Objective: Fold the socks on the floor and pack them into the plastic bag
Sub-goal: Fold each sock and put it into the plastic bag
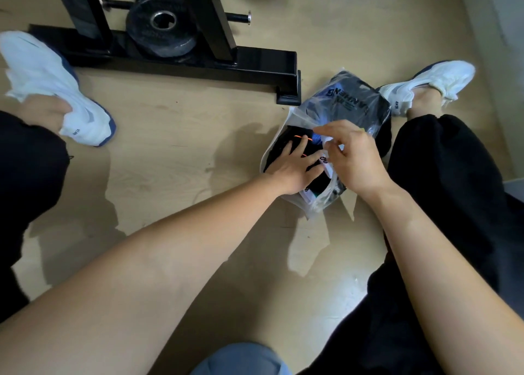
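Note:
A clear plastic bag [354,97] with black printing lies on the wooden floor to the right of centre, its mouth facing me. Inside it are dark socks [286,145] with orange and blue marks. My left hand [295,167] lies flat with straight fingers on the socks just inside the bag's mouth. Beside it, my right hand [354,153] pinches the upper edge of the bag's opening and holds it up. The far end of the bag is filled with more dark fabric.
A black metal exercise frame [198,63] with a weight plate [163,24] stands on the floor behind the bag. My legs in black trousers and white shoes [51,91] [425,82] flank the spot. Bare wooden floor [170,148] lies left of the bag.

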